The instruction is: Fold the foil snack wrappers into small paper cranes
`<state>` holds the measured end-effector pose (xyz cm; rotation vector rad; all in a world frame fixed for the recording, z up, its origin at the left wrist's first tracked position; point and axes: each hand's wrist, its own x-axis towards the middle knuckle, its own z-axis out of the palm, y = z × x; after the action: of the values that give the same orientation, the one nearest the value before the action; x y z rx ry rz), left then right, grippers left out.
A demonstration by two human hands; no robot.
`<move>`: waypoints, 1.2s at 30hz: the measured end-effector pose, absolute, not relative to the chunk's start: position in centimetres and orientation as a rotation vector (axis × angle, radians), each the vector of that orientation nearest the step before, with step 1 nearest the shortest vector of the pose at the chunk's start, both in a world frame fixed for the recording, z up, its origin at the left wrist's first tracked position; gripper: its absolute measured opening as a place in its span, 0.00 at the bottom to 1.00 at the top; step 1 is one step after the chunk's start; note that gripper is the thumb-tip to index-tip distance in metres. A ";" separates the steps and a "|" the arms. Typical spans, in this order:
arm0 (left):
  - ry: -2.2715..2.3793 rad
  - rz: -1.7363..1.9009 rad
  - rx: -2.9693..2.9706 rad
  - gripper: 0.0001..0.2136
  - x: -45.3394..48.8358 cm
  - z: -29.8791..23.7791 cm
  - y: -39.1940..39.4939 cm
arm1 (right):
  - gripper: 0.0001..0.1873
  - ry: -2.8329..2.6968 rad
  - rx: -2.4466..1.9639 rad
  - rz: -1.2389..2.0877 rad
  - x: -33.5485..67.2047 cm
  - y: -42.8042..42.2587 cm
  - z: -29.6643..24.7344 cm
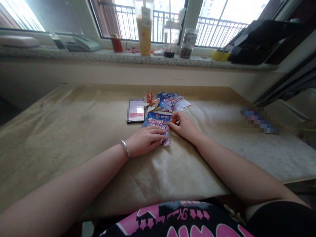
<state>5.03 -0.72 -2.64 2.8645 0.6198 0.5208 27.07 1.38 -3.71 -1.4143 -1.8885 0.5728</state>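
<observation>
A blue printed leaflet with red and white lettering lies on the table in front of me. My left hand rests flat across its lower part, fingers stretched out, covering some of the print. At the leaflet's right edge, the thumb and fingers of my right hand are pinched together. A small orange-red piece shows between them; its shape is mostly hidden. Just beyond lie several similar blue leaflets, fanned and overlapping. Beside them is a crumpled or folded orange-and-white paper.
A phone with a lit, blurred screen lies left of the leaflet. The table has a wrinkled beige cover. Another bluish item, blurred, lies far right. On the windowsill stand a tall yellow-filled cup, other cups and a red container.
</observation>
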 end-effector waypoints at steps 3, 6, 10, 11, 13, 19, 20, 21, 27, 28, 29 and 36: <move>0.611 0.520 2.862 0.14 5.0 -2.6 -0.7 | 0.11 -1.918 -1.394 0.559 27.2 1.5 -3.8; 0.607 0.515 2.852 0.14 5.0 -2.6 -0.6 | 0.08 -1.970 -1.363 0.534 27.3 1.5 -3.9; 0.594 0.531 2.824 0.14 5.0 -2.7 -0.6 | 0.06 -2.018 -1.359 0.472 27.3 1.5 -3.8; 0.594 0.533 2.811 0.14 5.0 -2.6 -0.6 | 0.05 -2.037 -1.359 0.437 27.3 1.5 -3.8; 0.603 0.536 2.782 0.14 5.0 -2.6 -0.6 | 0.03 -2.079 -1.356 0.350 27.3 1.6 -3.8; 0.612 0.531 2.762 0.14 5.1 -2.4 -0.6 | 0.03 -2.039 -1.372 0.410 27.1 1.5 -3.8; 0.605 0.534 2.768 0.14 5.1 -2.4 -0.6 | 0.04 -2.029 -1.368 0.433 27.0 1.4 -3.8; 0.599 0.536 2.775 0.14 5.1 -2.4 -0.6 | 0.05 -2.024 -1.364 0.446 26.9 1.3 -3.7; 0.590 0.551 2.799 0.14 5.1 -2.6 -0.6 | 0.11 -1.992 -1.391 0.414 26.4 0.6 -3.3; 0.592 0.552 2.801 0.14 5.1 -2.6 -0.6 | 0.13 -1.966 -1.399 0.418 26.3 0.5 -3.3; 0.597 0.551 2.801 0.14 5.1 -2.6 -0.5 | 0.15 -1.934 -1.403 0.431 26.3 0.5 -3.3; 0.601 0.532 2.784 0.12 5.0 -2.9 -0.5 | 0.18 -1.790 -1.378 0.646 26.3 1.0 -3.6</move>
<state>4.95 -0.50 -2.89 2.7843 0.6008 0.5318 26.33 0.99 -3.63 -1.3782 -1.7904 0.6455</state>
